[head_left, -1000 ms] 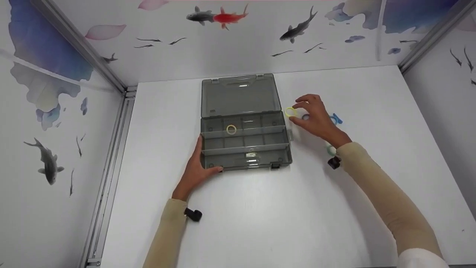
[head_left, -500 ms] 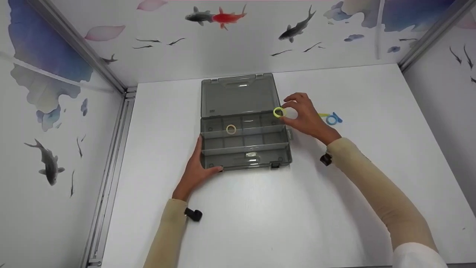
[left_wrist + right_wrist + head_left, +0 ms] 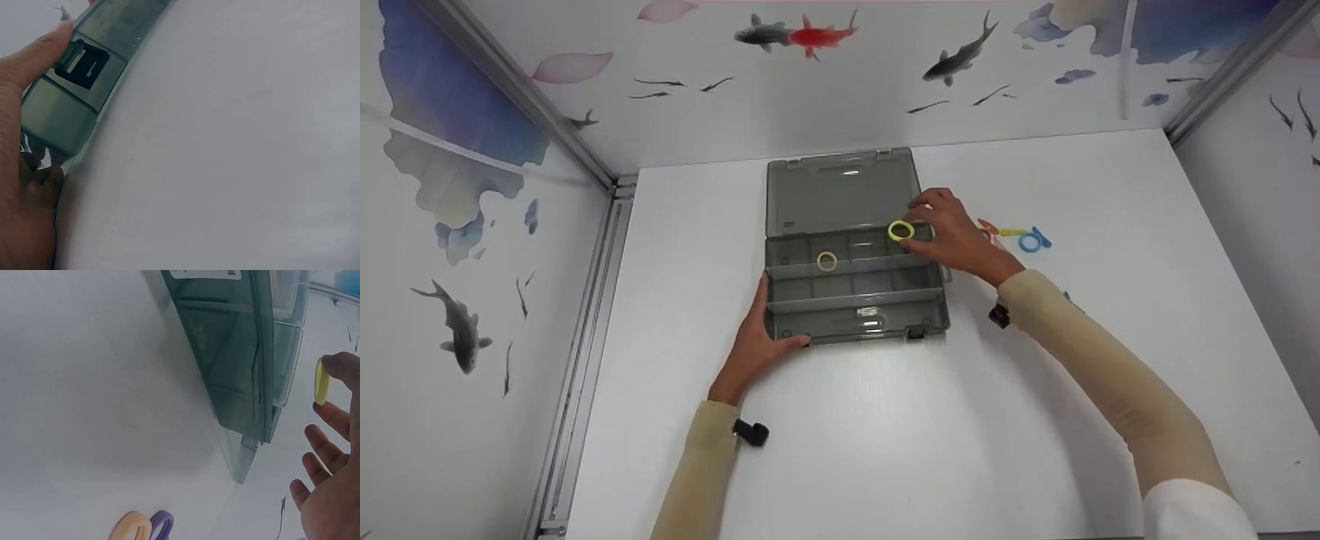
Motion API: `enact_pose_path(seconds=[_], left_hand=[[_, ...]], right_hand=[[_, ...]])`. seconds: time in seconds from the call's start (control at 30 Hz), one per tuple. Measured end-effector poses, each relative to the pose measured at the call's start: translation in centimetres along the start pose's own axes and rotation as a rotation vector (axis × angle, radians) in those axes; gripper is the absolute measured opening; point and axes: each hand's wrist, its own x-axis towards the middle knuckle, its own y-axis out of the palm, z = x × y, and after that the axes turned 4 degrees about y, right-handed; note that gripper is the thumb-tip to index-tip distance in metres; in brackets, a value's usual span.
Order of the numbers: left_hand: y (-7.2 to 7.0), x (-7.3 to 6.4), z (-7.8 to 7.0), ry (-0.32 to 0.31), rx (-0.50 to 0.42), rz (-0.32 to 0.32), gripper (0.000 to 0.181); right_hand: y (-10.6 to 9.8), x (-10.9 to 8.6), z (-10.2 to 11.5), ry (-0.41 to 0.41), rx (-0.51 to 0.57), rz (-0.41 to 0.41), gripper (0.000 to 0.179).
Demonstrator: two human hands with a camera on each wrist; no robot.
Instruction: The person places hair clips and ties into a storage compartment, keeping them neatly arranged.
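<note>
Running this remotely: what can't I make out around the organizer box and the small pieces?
Head view: the right hand partly hides the orange piece.
Head view: the right sleeve crowds a small dark item, too tiny to identify.
Left wrist view: the top edge cuts off the organizer box.
Right wrist view: the bottom edge cuts off the peach ring; the top edge crops the white label, print unreadable.

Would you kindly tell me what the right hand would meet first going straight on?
Probably the open lid of the compartment box, though depth is unclear; the right hand might pass above.
</note>
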Motion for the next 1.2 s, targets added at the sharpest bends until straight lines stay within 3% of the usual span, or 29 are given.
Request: enact_pose_path(seconds=[0.17, 0.7, 1.2], left_hand=[[0.0, 0.0, 0.2, 0.01, -0.013, 0.001, 0.134], [0.0, -0.1, 0.2, -0.013, -0.006, 0.002, 0.135], [0.2, 0.1, 0.5, -0.002, 0.002, -0.004, 0.137]], right_hand=[[0.6, 0.9, 0.5, -0.077, 0.005, 0.003, 0.036], [2.9, 3.1, 2.7, -0.118, -0.06, 0.068, 0.04], [5.8, 5.9, 5.0, -0.169, -0.037, 0.112, 0.036]])
